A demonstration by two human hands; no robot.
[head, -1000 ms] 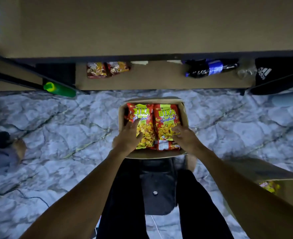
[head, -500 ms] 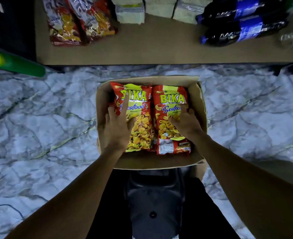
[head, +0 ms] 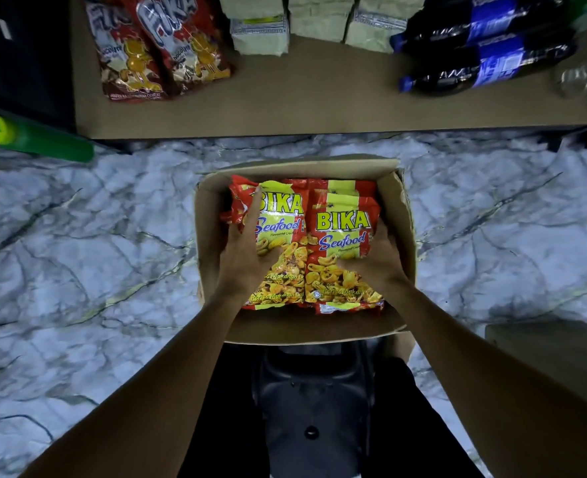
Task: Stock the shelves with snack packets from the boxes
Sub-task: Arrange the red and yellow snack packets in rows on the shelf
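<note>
Reaching down into the open cardboard box (head: 306, 327), both hands are taking hold of the top pair of snack packets. The left hand (head: 245, 260) is clasping the left packet (head: 283, 236) at its outer edge, with the index finger lying straight along the face, the thumb pressing the front and the other fingers tucking round the side. The right hand (head: 380, 262) is clasping the right packet (head: 342, 250) from its outer edge, thumb across the front. Its fingers are hiding behind the packet's side, so I cannot tell how far they wrap.

Key relation: the packets are lying flat, side by side and touching, with their long axes running away from the person toward the shelf (head: 319, 112). Each hand is working its own side and neither is nearer. The shelf is lying straight ahead beyond the box, with a strip of marble floor (head: 78, 257) between. Judgement: a lift up and forward is looking sufficient, with no turning.

Containers: the box is resting on the floor, and red edges beneath the top pair are suggesting more packets below. A second box (head: 554, 360) is showing at the right, contents unseen. The shelf is carrying chocolate snack packets (head: 161, 56), pale packs (head: 316, 19) and dark bottles (head: 485, 60).
</note>
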